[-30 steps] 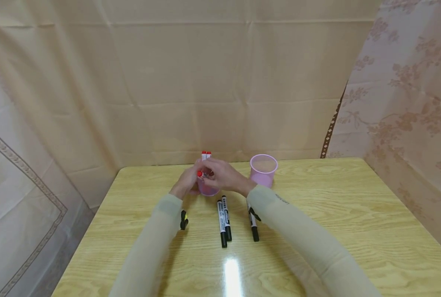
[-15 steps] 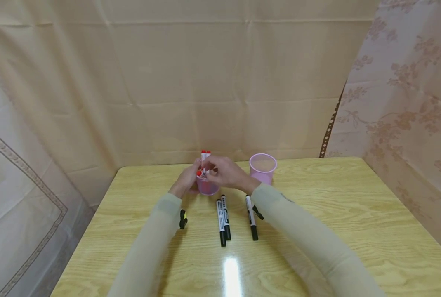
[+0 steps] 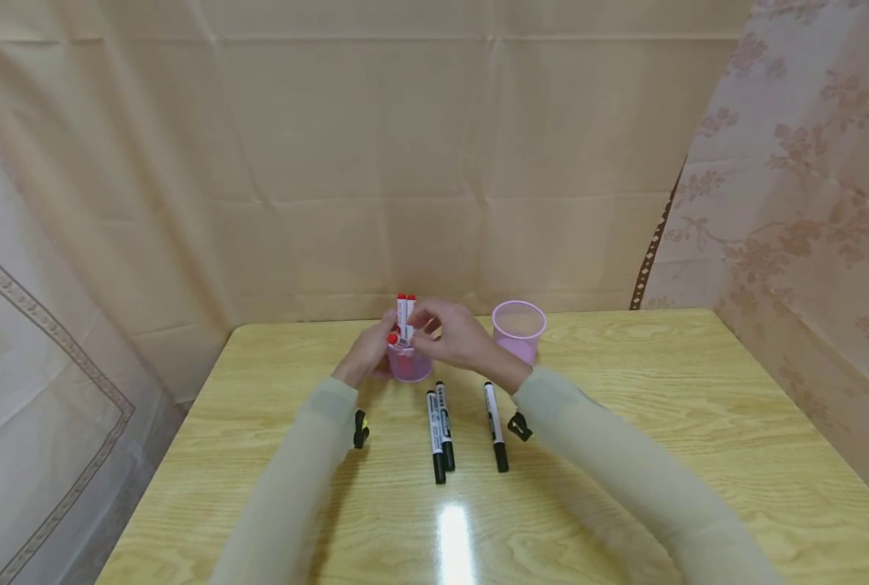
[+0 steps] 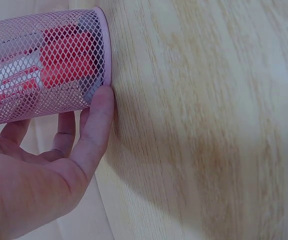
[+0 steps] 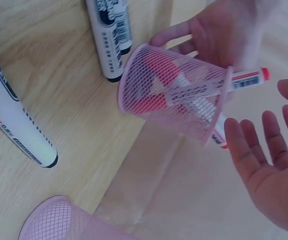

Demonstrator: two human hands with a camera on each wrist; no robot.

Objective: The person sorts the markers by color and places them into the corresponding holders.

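My left hand (image 3: 363, 353) holds a pink mesh pen cup (image 3: 412, 370) at its side, and in the left wrist view its index finger (image 4: 95, 120) lies near the cup's base. Inside the cup stand several white markers (image 5: 249, 79) with red ends poking above the rim; one red end (image 3: 393, 339) leans towards me. My right hand (image 3: 454, 331) is just right of the cup's mouth. In the right wrist view its fingers (image 5: 241, 150) are spread and loosely bent, with nothing between them.
A second pink mesh cup (image 3: 516, 348) stands to the right near the table's back edge. Three black-capped markers lie on the wooden table (image 3: 273, 455): a pair (image 3: 436, 439) side by side and a single marker (image 3: 495, 431) to their right. A beige curtain hangs behind.
My right hand has let go of a red-ended marker in the cup and drawn back slightly to the right, its fingers parting. The left hand stays at the cup.
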